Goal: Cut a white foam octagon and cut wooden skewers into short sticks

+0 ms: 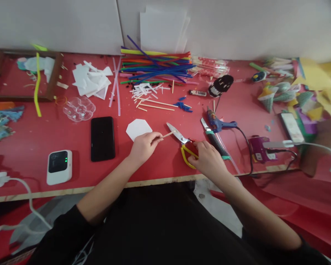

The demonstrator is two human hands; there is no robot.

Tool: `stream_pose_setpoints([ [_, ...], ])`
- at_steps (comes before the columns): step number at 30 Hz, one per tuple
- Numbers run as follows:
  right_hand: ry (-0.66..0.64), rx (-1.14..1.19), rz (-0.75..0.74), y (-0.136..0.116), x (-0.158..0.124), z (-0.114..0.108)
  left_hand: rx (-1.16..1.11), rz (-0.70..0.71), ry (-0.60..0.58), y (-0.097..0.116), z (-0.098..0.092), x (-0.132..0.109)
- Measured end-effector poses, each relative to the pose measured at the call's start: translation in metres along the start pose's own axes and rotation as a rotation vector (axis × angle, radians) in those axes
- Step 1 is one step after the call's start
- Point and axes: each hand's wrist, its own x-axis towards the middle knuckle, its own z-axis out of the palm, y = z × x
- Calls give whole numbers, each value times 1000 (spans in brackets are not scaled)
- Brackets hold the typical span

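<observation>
My left hand [145, 148] pinches a thin wooden stick [167, 135], which points right toward the scissors. Its tip appears to lie over the scissor blades, though I cannot tell whether they touch. My right hand [208, 156] is closed on the handles of the scissors [185, 144], yellow on one side and red on the other, with the blades pointing up and left. Just beyond my left hand lies a white many-sided paper piece [138, 128], partly covered by the hand. Cut sticks [157, 106], white strips and small blue pieces [183, 106] are scattered farther back.
A glue gun [217, 120] and a green-and-black handled cutter [215, 141] lie to the right, near a purple power socket [260, 149] with cables. To the left are a black phone [102, 139] and a white device [59, 167]. Colored pipe cleaners [157, 66] pile at the back.
</observation>
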Motion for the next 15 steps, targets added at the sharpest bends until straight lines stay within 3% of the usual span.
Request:
stream_pose_setpoints([
  [5, 49, 62, 98, 8, 6, 1, -20, -12, 10, 0, 1, 0],
  [10, 196, 271, -38, 28, 3, -6, -57, -42, 13, 0, 2, 1],
  [15, 116, 315, -193, 41, -2, -20, -89, -68, 3, -2, 3, 4],
])
